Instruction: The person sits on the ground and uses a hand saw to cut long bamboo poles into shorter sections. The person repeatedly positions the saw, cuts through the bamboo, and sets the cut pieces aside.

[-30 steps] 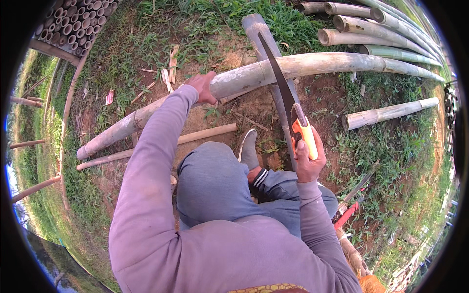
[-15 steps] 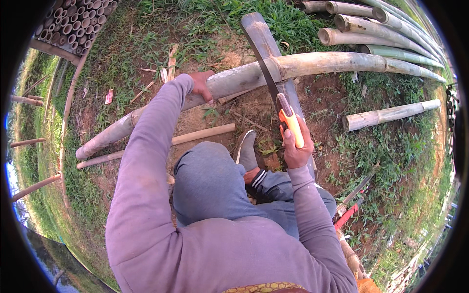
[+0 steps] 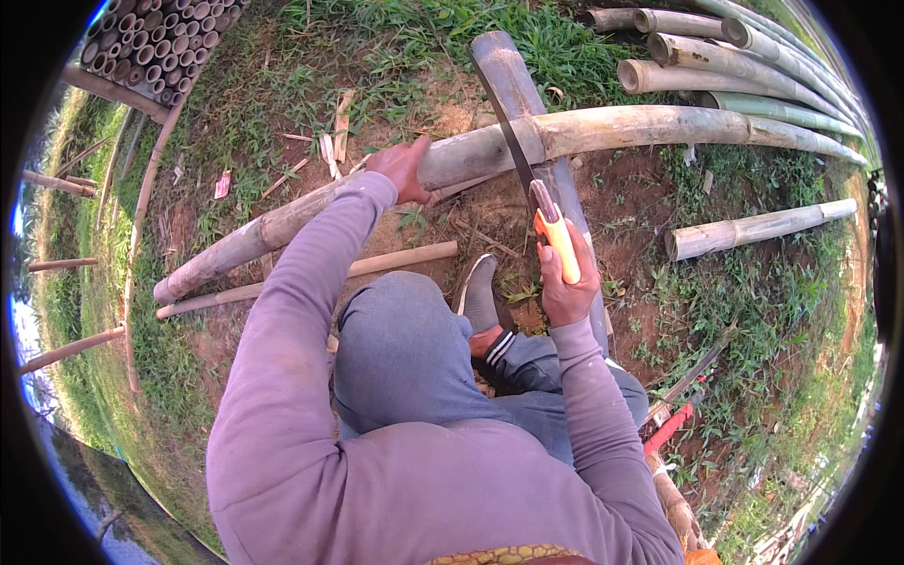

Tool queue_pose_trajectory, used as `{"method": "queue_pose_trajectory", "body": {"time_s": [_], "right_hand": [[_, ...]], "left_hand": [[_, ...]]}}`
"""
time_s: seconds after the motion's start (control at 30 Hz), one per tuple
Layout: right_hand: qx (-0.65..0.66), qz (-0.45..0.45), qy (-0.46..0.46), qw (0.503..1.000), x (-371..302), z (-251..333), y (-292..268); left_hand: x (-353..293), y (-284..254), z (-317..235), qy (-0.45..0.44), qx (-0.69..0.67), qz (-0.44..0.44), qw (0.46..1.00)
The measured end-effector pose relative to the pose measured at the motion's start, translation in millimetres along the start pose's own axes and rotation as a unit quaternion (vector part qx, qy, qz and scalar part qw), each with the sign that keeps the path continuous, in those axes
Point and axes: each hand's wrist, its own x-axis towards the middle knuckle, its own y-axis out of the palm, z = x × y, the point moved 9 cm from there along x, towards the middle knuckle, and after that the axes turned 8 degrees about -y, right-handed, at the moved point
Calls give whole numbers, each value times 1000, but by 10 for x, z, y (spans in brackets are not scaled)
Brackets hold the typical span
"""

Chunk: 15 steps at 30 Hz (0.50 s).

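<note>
Left hand [image 3: 403, 172] clamped over the top of a thick bamboo pole [image 3: 650, 127], fingers wrapped round the far side; right hand [image 3: 570, 287] closed round the orange handle of a handsaw [image 3: 509, 127]. Pole runs left to right in front of the person, over a grey bamboo support [image 3: 514, 75]; dark, narrow blade crosses it just left of a ring, depth of any cut can't be told. Bare dirt right of the saw, up to a short bamboo length [image 3: 763, 229]; stacked poles [image 3: 716, 56] crowd the upper right. Pole skin mottled, chalky grey to tan. Small red-and-white wrapper [image 3: 222, 185] on grass, print too small to read.
</note>
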Motion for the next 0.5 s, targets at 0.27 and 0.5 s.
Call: {"method": "queue_pose_trajectory", "body": {"time_s": [0.27,0.5], "right_hand": [[-7,17,89,996,-31,112,-18],[97,-15,103,990,-261,46,-146]], "left_hand": [[-2,-52,-46,20,-23,45,999],[114,44,96,12,-25,31,999]]}}
